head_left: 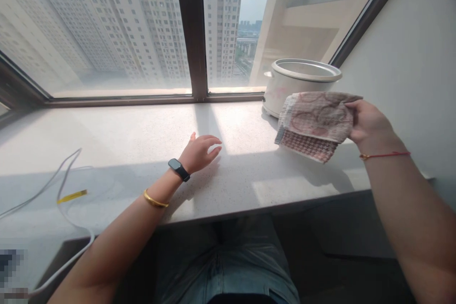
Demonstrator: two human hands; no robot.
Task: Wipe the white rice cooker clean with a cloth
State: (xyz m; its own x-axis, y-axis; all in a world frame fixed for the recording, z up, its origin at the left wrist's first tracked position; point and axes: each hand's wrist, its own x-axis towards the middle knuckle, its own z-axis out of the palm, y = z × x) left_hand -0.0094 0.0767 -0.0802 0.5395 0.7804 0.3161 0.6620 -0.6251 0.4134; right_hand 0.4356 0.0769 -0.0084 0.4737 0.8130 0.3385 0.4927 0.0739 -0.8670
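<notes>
My right hand grips a folded cloth by its right edge and holds it up above the sill. The cloth is pale with pinkish patterns and a checked lower strip; it looks like a small towel. Behind it stands a white, lidless pot like a rice cooker, its lower right part hidden by the cloth. My left hand hovers over or rests on the white speckled sill, fingers apart and slightly curled, with nothing in them. Whether it touches the surface I cannot tell.
A white cable with a yellow tag lies on the left of the sill. The window frame runs along the back, and a wall closes off the right. The sill's front edge is just before my legs.
</notes>
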